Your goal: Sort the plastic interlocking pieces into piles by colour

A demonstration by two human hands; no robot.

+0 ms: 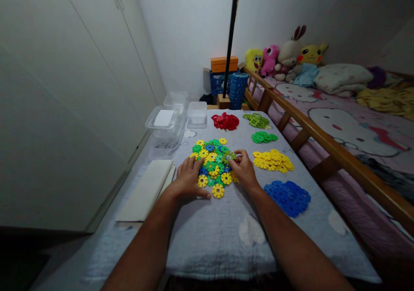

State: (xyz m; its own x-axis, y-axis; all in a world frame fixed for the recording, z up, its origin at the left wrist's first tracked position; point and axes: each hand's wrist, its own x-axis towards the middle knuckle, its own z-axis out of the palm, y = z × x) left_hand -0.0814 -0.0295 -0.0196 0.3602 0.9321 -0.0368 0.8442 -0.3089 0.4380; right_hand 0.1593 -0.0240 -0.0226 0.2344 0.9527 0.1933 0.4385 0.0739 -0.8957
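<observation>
A mixed heap of notched plastic discs [211,167], yellow, green and blue, lies at the middle of the cloth-covered table. Fingers spread, my left hand [186,179] rests against the heap's left side. Between the thumb and fingers of my right hand [243,169] is a light green openwork plastic piece [229,156], over the heap's right edge. Sorted by colour around it are a red pile [225,121], a light green pile [256,120], a green pile [264,137], a yellow pile [273,160] and a blue pile [287,198].
Clear plastic containers [161,118] stand at the table's back left. Folded pale sheets [147,190] lie left of my left hand. A black pole [230,41] rises behind the table, and a wooden bed rail [300,114] runs along the right.
</observation>
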